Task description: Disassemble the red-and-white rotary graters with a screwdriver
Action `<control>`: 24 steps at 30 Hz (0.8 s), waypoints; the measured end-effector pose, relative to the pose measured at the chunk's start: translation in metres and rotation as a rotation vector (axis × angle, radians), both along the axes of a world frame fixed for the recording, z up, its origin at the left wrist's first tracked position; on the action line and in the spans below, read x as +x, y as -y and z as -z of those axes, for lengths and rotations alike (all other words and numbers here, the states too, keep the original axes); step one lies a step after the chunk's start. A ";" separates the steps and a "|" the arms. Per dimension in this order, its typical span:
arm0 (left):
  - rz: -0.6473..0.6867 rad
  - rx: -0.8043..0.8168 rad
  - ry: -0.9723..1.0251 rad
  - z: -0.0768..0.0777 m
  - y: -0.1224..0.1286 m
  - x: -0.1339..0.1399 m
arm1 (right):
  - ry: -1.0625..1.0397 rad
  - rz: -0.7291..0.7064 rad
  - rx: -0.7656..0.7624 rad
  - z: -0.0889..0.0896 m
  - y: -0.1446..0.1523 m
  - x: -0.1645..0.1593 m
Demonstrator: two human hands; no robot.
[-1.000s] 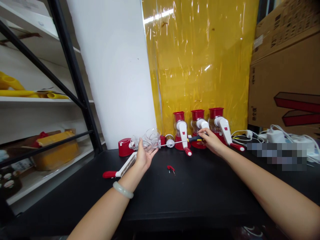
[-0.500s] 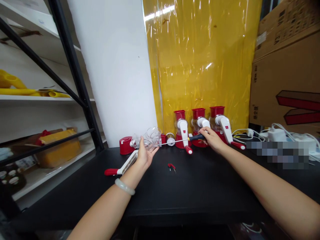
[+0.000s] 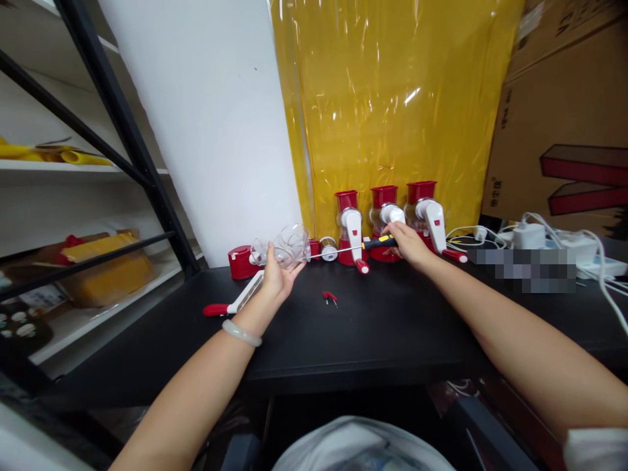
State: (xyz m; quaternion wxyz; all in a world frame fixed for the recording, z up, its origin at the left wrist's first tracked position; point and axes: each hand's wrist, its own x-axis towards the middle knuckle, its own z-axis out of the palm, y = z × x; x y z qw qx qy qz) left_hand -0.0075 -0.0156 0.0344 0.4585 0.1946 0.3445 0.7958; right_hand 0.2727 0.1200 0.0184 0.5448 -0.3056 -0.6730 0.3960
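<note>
My left hand grips a clear plastic grater housing, its thumb up on the near side. My right hand is closed around the dark handle of a screwdriver with yellow marks. Its long metal shaft points left, and the tip reaches the housing's right end. Behind the left wrist lies a white crank handle with a red grip. A red base stands left of the housing. Small red parts with screws lie on the black table between my arms.
Assembled red and white rotary graters line the back, with a metal drum beside them. White cables and adapters sit at the right, before a large cardboard box. A shelf rack stands at the left.
The view has tilted downward, so everything sits higher in the picture. The screwdriver handle has turned, showing its yellow marks. Both hands keep their hold, with the tip still at the housing.
</note>
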 end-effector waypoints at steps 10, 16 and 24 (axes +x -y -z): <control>0.008 0.028 -0.012 -0.001 0.000 0.002 | -0.267 -0.091 -0.163 -0.006 0.002 -0.006; -0.008 0.022 -0.009 -0.002 0.001 0.002 | -0.033 -0.014 -0.044 0.002 -0.005 0.000; 0.005 0.051 0.030 -0.003 0.002 0.003 | -0.217 -0.102 -0.157 -0.003 0.001 -0.004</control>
